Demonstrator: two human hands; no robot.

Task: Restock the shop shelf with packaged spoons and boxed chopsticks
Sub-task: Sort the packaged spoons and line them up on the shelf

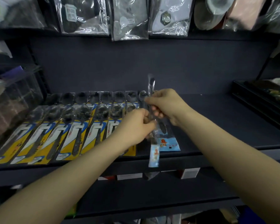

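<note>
Two spoon rows (pixel 81 120) fill the shelf (pixel 217 120) at left. Left hand (pixel 136 126) and right hand (pixel 166 105) pinch a blue pack (pixel 153 152). Right half bare; no chopsticks visible.

a shop: dark display shelf (pixel 217 113) w/ rows of carded spoons (pixel 74 126), bagged goods (pixel 129 18) hung above.

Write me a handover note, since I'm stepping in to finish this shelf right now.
Left hand and right hand: both grip clear spoon packets with blue cards, held over the shelf.
One blue-card packet already lies flat on the shelf.
Done: rows of yellow-card spoon packs fill the left side.
Left: lay down the held packets; no chopstick boxes clearly in view.
</note>
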